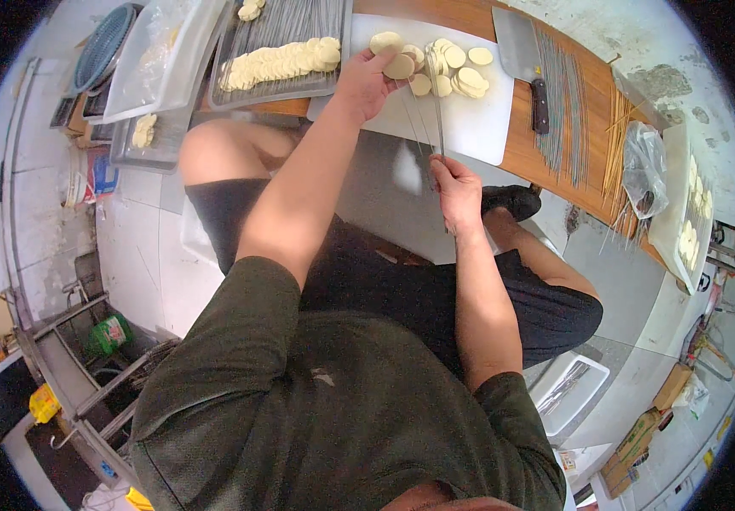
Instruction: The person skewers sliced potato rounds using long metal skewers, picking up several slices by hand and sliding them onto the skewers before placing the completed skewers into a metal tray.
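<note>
Left hand (366, 83): fingers pinch a pale slice (398, 66), round, above the white cutting board (480, 128); exact count in the grip can't be told. Right hand (457, 192): fingers closed round the lower part of thin skewers (438, 111), tips up near the slices. Loose slices (472, 78) sit piled on the board, on the wooden worktop (525, 157). Slices look light, soft, maybe damp and slippery, likely to tear; best taken by the rim, light pinch. Skewers look light, springy; grip low, clear of the tips.
</note>
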Available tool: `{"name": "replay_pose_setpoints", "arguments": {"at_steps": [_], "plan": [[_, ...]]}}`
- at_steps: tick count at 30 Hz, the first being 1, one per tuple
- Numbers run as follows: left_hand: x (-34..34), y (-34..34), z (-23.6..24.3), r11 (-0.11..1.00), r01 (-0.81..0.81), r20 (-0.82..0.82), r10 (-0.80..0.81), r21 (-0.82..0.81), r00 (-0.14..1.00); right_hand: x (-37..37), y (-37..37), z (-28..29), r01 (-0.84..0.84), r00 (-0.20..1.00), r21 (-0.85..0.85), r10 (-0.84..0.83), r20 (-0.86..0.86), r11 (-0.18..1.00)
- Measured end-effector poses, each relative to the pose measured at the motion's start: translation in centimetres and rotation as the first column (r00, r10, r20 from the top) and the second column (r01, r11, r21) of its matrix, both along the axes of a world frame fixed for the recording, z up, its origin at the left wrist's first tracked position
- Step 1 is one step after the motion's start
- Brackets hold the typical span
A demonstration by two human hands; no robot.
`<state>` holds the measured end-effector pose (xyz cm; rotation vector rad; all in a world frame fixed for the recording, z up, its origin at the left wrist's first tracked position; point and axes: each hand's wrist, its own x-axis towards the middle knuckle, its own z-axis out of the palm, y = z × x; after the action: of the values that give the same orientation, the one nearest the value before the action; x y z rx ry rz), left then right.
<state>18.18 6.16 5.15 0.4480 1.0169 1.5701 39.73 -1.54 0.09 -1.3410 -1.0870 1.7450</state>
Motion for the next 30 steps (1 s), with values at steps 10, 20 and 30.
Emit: {"name": "replay_pose_setpoints", "arguments": {"at_steps": [10, 20, 30], "plan": [[0.3, -0.5, -0.5, 0.996, 0.092, 0.075, -0.09, -0.021, 0.993, 0.1, 0.0, -0.3, 0.007, 1.0, -0.005, -0.007, -0.019, 1.0], [0.5, -0.3, 0.7, 0.999, -0.043, -0.002, 0.042, -0.014, 0.999, 0.0, 0.0, -0.3, 0.001, 1.0, 0.003, -0.001, 0.001, 1.0], [0.4, -0.2, -0.4, 0.999, -0.03, 0.08, 0.027, 0.032, 0.996, -0.1, 0.1, 0.5, 0.01, 1.0, -0.009, -0.01, -0.008, 1.0]]}}
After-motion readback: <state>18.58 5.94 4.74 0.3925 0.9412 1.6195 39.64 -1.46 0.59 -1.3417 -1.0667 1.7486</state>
